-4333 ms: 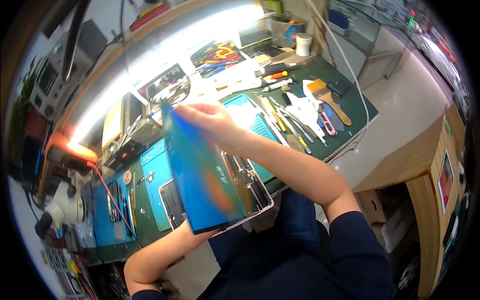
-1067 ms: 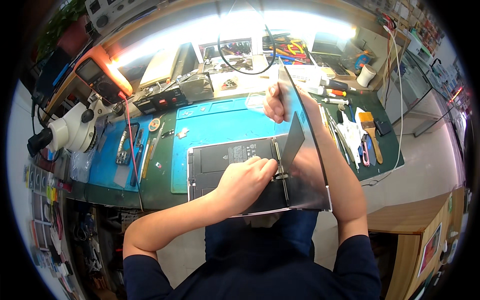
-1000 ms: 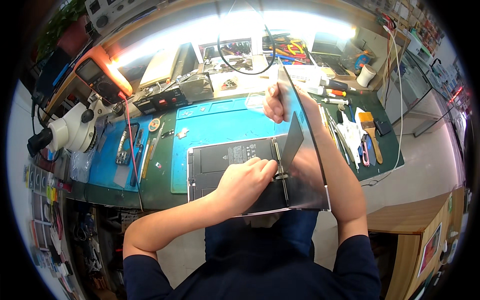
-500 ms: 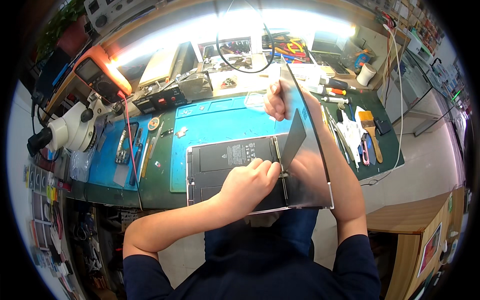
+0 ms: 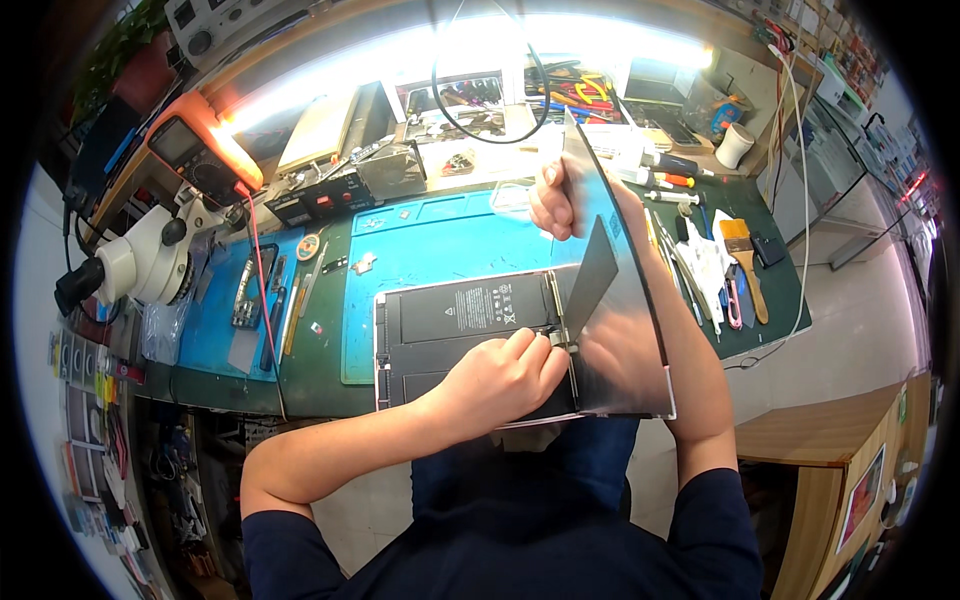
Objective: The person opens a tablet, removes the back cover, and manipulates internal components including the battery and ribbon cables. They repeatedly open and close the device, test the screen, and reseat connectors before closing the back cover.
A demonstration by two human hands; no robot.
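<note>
A tablet's open body (image 5: 440,355) lies on the bench edge in front of me, its black batteries (image 5: 470,308) showing. Its screen panel (image 5: 625,340) stands steeply raised along the right side, glossy and reflecting. Around the far edge of that panel curls my right hand (image 5: 552,202), gripping it, with the forearm behind the panel. My left hand (image 5: 505,375) is closed over the body beside the joint between both halves. Its fingertips are at a small flat cable and connector (image 5: 560,340); whatever they pinch is hidden.
A blue work mat (image 5: 420,240) lies beneath and beyond the tablet. Left are a microscope (image 5: 135,255), an orange multimeter (image 5: 205,150) and a second blue mat (image 5: 215,310) with a phone frame (image 5: 250,285). Brushes (image 5: 742,260), tweezers and screwdrivers lie right.
My left hand has slid slightly nearer to me, uncovering the connector at the joint. The panel's near end has shifted slightly right; my right hand keeps its hold.
</note>
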